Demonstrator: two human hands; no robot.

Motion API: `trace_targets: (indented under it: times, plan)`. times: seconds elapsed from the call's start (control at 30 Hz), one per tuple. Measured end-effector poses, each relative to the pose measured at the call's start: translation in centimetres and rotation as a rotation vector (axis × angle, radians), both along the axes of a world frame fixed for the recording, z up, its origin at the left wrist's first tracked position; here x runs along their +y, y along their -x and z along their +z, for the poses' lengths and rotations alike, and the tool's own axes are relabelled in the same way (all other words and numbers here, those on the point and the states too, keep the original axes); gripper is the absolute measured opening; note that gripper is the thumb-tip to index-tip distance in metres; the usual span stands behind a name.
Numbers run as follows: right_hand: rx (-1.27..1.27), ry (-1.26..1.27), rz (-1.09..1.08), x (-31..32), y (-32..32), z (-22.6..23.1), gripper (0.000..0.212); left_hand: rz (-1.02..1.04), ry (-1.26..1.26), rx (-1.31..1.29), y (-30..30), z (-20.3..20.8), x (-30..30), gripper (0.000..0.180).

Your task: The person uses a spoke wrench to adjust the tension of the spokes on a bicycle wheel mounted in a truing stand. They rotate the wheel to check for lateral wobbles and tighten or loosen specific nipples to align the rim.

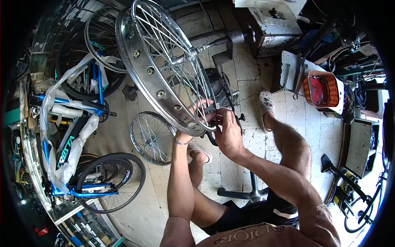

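Note:
A spoked wheel [142, 76] with a wide, shiny metal rim stands tilted in a dark metal stand [224, 55], which meets it at the hub. My left hand [190, 123] is closed round the lower part of the rim, its fingers reaching among the spokes. Just to the right, my right hand [228, 133] is closed in a pinch at the rim's lower right edge. Between the hands, against the spokes, is a small dark round piece [210, 111]; its kind is unclear. What my right fingertips grip is hidden.
On the left are a blue bicycle frame [98, 82] in white wrapping and a black-tyred wheel [111, 183]. A smaller spoked wheel [150, 138] lies below the rim. At right, an orange basket [323, 88] and a wrench [297, 78] rest on a white surface. The stand's base [242, 193] reaches between my legs.

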State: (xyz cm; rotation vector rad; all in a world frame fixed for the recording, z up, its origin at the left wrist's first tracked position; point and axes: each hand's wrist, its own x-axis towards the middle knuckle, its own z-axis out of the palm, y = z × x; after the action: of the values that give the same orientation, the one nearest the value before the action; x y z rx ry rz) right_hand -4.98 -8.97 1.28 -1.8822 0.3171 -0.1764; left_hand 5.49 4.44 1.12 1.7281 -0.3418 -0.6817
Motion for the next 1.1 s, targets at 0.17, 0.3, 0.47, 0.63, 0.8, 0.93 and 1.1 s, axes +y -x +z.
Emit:
trace_targets:
  times: [0.17, 0.3, 0.47, 0.63, 0.8, 0.93, 1.1]
  plan:
    - [-0.035, 0.233, 0.094, -0.5, -0.4, -0.3, 0.048, -0.042, 0.143, 0.286, 0.0, 1.6, 0.8, 0.036]
    - [0.048, 0.130, 0.050, 0.1, -0.6, 0.3, 0.049, 0.051, -0.142, 0.020, 0.1, 0.7, 0.6, 0.029]
    - [0.067, 0.103, 0.037, -1.0, -0.5, 0.7, 0.052, 0.094, 0.070, 0.285, 0.1, 3.3, 0.8, 0.025]
    - [0.064, -0.065, -0.011, -0.1, -0.5, 0.4, 0.049, 0.191, 0.165, 0.157, 0.3, 0.9, 0.0, 0.019]
    - [0.027, -0.022, -0.010, 0.0, -0.1, 0.5, 0.046, 0.033, -0.003, 0.075, 0.1, 0.9, -0.3, 0.033]
    - [-0.013, 0.157, 0.070, -0.6, -0.3, 0.2, 0.043, -0.152, 0.065, 0.246, -0.2, 2.1, 0.9, 0.045]
    - [0.071, 0.163, 0.098, -0.9, -0.7, 0.3, 0.046, 0.002, -0.051, 0.048, 0.5, 0.8, 0.4, 0.044]
